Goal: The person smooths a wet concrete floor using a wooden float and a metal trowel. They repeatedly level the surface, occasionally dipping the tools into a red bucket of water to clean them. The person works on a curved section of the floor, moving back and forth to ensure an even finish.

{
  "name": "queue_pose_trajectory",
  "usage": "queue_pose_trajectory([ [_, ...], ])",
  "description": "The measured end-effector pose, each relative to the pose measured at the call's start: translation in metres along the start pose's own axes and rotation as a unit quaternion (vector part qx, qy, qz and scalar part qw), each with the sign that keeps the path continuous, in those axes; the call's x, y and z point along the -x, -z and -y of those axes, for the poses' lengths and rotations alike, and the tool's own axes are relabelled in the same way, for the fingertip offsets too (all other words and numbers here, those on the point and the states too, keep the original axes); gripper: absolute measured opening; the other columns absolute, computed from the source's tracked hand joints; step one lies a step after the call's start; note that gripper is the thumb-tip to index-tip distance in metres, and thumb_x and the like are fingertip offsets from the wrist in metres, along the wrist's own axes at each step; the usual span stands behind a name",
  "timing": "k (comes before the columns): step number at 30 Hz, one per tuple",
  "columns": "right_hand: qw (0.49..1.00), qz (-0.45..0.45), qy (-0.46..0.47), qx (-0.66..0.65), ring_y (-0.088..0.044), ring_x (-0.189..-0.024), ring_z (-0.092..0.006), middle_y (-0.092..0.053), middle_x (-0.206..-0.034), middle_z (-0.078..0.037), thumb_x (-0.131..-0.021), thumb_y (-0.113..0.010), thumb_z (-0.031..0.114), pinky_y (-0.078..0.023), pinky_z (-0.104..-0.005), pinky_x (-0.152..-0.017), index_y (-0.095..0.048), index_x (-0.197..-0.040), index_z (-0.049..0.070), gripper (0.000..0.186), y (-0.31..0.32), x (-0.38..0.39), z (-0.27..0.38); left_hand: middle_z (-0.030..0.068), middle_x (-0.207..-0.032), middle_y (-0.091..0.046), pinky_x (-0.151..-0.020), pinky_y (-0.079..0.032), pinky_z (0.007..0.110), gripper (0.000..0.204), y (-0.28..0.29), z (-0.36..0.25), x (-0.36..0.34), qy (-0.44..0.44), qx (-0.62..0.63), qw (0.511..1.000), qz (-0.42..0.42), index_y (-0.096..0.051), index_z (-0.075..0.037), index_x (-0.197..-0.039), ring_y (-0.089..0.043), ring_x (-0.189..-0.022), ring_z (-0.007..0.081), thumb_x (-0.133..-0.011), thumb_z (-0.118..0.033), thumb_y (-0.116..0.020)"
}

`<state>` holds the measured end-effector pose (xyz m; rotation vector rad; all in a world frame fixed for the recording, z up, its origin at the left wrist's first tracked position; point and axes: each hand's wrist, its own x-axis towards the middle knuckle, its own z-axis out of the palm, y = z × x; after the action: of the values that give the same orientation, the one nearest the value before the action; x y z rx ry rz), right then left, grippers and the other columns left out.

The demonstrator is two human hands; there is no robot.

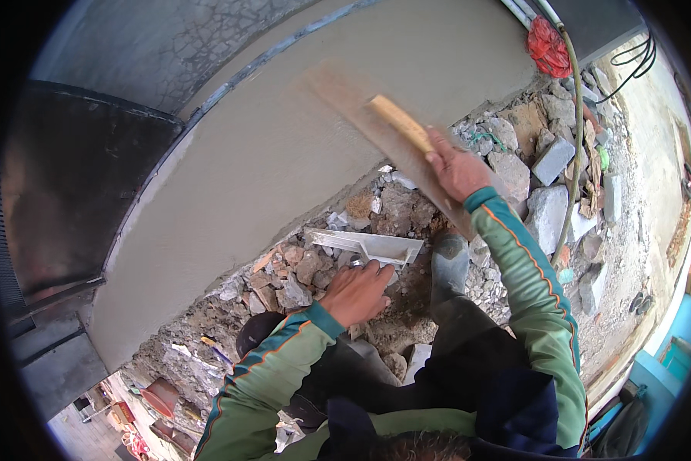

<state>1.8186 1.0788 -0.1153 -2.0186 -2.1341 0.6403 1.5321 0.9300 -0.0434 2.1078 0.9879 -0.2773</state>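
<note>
**One Tool to Each Hand at the Edge of Wet-Looking Cement**

Gripped in the right hand, fingers closed around the near end of a single wooden handle: one long float, blurred. Set on a slant, long axis running from far left to near right, with the far end over the smooth grey cement and the near end over rubble. Handle lined up lengthwise with the board.

Held low in the left hand, fingers curled at the handle, much of the grip hidden by the hand itself: one metal trowel. Blade just above or on the broken stones, too close to tell which; long axis roughly left to right, left end slightly farther away.

Seen around the work: two green sleeves with teal cuffs; one grey boot planted just beside the trowel's right end. Farther right, at least four pale grey blocks among the stones, one hose curving past, and one red plastic bag at the cement's far right corner. Well apart at right, two dark slippers.
</note>
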Motion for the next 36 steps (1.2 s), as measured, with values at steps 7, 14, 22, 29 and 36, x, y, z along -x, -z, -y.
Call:
queue_pose_trajectory([
  [7, 0.995, -0.058, -0.069, -0.038, -0.065, -0.108, -0.0486, -0.068, -0.118, -0.027, -0.103, -0.051, 0.044, -0.052, -0.0531, -0.094, -0.041, -0.154, 0.032, 0.054, 0.033, 0.016, -0.084, 0.0189, -0.119, -0.058, -0.087, -0.051, 0.052, 0.056, 0.005, 0.009, 0.025, 0.056, 0.008, 0.998, -0.013, -0.05, -0.005, -0.136, -0.064, -0.102, 0.042, -0.088, -0.025, -0.071],
  [14, 0.99, -0.076, -0.11, -0.05, -0.062, -0.117, -0.0477, -0.066, -0.122, -0.027, -0.102, -0.052, 0.049, -0.05, -0.0507, -0.099, -0.045, -0.153, 0.03, 0.055, 0.035, 0.02, -0.097, 0.0189, -0.117, -0.058, -0.084, -0.051, 0.052, 0.056, 0.014, 0.013, 0.08, 0.081, 0.015, 0.992, -0.098, -0.051, -0.004, -0.134, -0.065, -0.098, 0.0414, -0.087, -0.026, -0.072],
  [22, 0.942, -0.229, -0.214, -0.117, -0.066, -0.111, -0.0377, -0.07, -0.12, -0.023, -0.104, -0.051, 0.042, -0.052, -0.0445, -0.095, -0.047, -0.152, 0.022, 0.053, 0.028, 0.068, -0.232, 0.018, -0.11, -0.06, -0.084, -0.05, 0.055, 0.052, 0.022, 0.005, 0.09, 0.071, 0.009, 0.987, -0.145, -0.052, -0.007, -0.128, -0.069, -0.094, 0.0382, -0.086, -0.03, -0.073],
  [29, 0.992, -0.043, -0.108, -0.039, -0.065, -0.107, -0.0502, -0.068, -0.114, -0.031, -0.104, -0.043, 0.049, -0.051, -0.0547, -0.097, -0.039, -0.155, 0.028, 0.055, 0.02, 0.016, -0.037, 0.0194, -0.123, -0.06, -0.09, -0.05, 0.053, 0.058, 0.016, 0.013, 0.035, 0.064, -0.015, 0.998, 0.006, -0.05, -0.006, -0.138, -0.066, -0.106, 0.0403, -0.089, -0.03, -0.07],
  [36, 0.954, -0.163, -0.239, -0.073, -0.063, -0.115, -0.0489, -0.067, -0.119, -0.03, -0.105, -0.043, 0.047, -0.049, -0.0522, -0.101, -0.043, -0.152, 0.025, 0.053, 0.053, 0.021, -0.16, 0.0209, -0.13, -0.058, -0.092, -0.049, 0.054, 0.06, 0.018, 0.016, 0.02, 0.044, -0.003, 0.999, 0.028, -0.048, -0.006, -0.141, -0.063, -0.111, 0.0421, -0.09, -0.031, -0.07],
])
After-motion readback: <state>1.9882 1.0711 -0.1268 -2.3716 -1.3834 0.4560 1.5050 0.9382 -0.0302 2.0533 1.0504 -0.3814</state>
